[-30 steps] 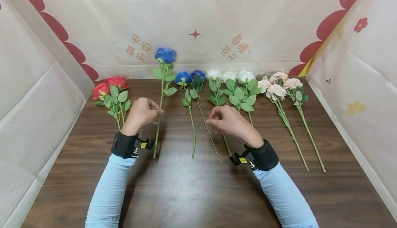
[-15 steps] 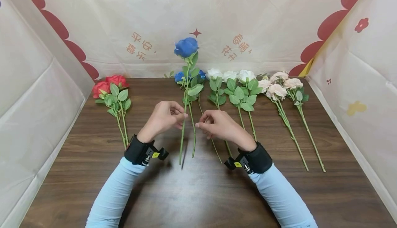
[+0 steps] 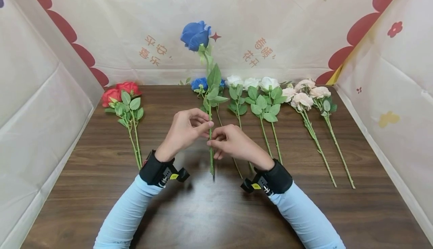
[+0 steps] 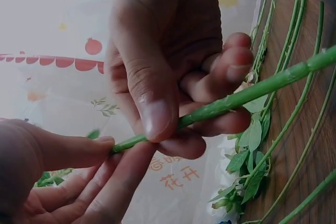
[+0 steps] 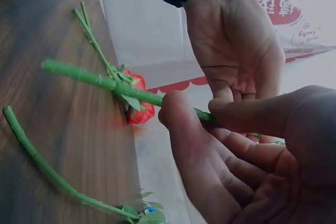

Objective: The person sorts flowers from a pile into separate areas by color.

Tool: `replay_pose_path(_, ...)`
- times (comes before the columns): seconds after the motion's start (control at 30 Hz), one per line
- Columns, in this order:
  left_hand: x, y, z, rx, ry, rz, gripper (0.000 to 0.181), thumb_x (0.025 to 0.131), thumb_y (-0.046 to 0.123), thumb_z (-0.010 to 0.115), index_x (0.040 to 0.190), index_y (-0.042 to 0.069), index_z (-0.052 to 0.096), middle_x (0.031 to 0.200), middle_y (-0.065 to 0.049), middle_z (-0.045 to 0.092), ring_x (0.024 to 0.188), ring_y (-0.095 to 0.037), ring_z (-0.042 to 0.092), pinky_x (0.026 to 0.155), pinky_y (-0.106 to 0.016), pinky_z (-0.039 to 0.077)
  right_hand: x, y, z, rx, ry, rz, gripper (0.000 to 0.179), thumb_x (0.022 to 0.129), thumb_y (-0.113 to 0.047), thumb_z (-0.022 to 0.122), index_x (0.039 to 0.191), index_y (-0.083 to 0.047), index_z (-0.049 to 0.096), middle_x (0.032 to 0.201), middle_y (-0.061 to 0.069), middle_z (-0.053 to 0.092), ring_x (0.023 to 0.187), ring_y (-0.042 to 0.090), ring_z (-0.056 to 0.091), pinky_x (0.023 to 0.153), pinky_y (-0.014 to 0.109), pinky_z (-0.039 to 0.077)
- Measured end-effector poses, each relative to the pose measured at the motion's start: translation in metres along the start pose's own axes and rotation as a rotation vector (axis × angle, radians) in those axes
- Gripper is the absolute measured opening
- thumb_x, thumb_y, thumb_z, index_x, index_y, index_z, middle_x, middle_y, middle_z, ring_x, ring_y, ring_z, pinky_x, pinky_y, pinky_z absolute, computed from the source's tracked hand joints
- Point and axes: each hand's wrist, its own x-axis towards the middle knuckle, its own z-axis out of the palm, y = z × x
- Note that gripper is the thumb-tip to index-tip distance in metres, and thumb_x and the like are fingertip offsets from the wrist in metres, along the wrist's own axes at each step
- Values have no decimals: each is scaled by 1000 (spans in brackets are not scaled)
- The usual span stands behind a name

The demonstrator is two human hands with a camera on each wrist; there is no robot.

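A blue artificial rose point(image 3: 196, 36) stands nearly upright above the table, its bloom at the top. My left hand point(image 3: 187, 128) pinches its green stem between thumb and fingers. Just below, my right hand point(image 3: 230, 140) pinches the same stem; in the left wrist view its thumb lies across the stem point(image 4: 252, 94). The lower stem point(image 5: 105, 80) sticks out past my right fingers in the right wrist view. Behind the held rose lie more blue roses point(image 3: 199, 83), partly hidden by its leaves and my hands.
Red roses point(image 3: 129, 88) lie on the left of the brown wooden table point(image 3: 209, 219). White roses point(image 3: 269, 83) lie right of centre, and pale pink flowers point(image 3: 302, 100) farther right, stems toward me. A printed cloth point(image 3: 118, 27) rises behind and along both sides.
My left hand has carried the blue rose to the right and the bloom has risen. My right hand has moved slightly left and now pinches the stem too.
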Motion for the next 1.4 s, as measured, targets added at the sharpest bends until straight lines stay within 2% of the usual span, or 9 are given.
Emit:
replay_pose_path(0.13, 0, 0, 1, -33, 6, 24, 12, 85, 9, 71, 95, 3, 66, 81, -3, 67, 65, -20, 66, 56, -29, 55, 0, 0, 2, 36, 17, -19, 13, 93, -5, 60, 84, 3, 63, 68, 9, 66, 56, 22, 66, 53, 33, 55)
replay_pose_path(0.37, 0, 1, 0, -71, -10, 11, 12, 85, 8, 70, 95, 1, 65, 80, -6, 67, 65, -23, 65, 57, -30, 55, -2, -4, 6, -2, 50, -30, 13, 92, -4, 60, 81, 3, 61, 67, 7, 66, 55, 21, 66, 51, 31, 55)
replay_pose_path(0.63, -3, 6, -9, 46, -5, 44, 16, 86, 19, 71, 94, 5, 68, 78, -2, 68, 63, -14, 65, 57, -28, 54, -2, -5, 10, -22, 60, -38, 12, 92, -4, 60, 82, 1, 62, 66, 5, 66, 55, 18, 66, 51, 29, 54)
replay_pose_path(0.8, 2, 9, -29, 65, 62, 53, 26, 87, 27, 69, 95, 3, 69, 77, -5, 69, 62, -20, 67, 56, -31, 55, 4, -1, 10, 39, 42, -6, 10, 92, -3, 60, 83, 0, 64, 66, 8, 66, 56, 22, 66, 53, 35, 55)
replay_pose_path(0.83, 3, 9, -34, 65, 84, 45, 28, 87, 30, 69, 95, 3, 68, 76, -5, 68, 62, -20, 67, 57, -32, 55, 6, 0, 10, 59, 35, 8, 10, 92, -2, 60, 83, 1, 63, 67, 10, 66, 56, 24, 66, 54, 37, 55)
replay_pose_path(1.0, -4, 34, -56, 67, 209, 7, 26, 91, 24, 66, 94, -2, 66, 77, -14, 66, 64, -25, 67, 60, -34, 56, 26, 9, 21, 104, -2, 83, 15, 92, -1, 60, 81, 10, 59, 68, 15, 65, 56, 26, 66, 58, 44, 55)
replay_pose_path(1.1, -6, 35, -63, 63, 254, -7, 28, 92, 25, 64, 93, -3, 66, 78, -19, 66, 66, -29, 66, 62, -34, 56, 43, 14, 29, 78, -22, 106, 19, 93, -3, 59, 79, 11, 58, 72, 17, 66, 56, 25, 66, 58, 43, 55)
replay_pose_path(1.2, -6, 34, -63, 46, 256, -28, 31, 92, 28, 64, 92, -3, 66, 78, -21, 65, 67, -31, 66, 62, -35, 56, 58, 21, 35, 35, -24, 139, 22, 93, -3, 58, 75, 10, 57, 74, 18, 67, 55, 23, 66, 57, 40, 55)
replay_pose_path(1.4, -5, 34, -60, 38, 231, -55, 31, 93, 30, 62, 92, -1, 66, 75, -15, 65, 62, -22, 66, 60, -36, 56, 79, 28, 44, -40, -31, 194, 28, 92, -4, 59, 65, 3, 53, 62, 14, 65, 53, 22, 66, 55, 37, 56)
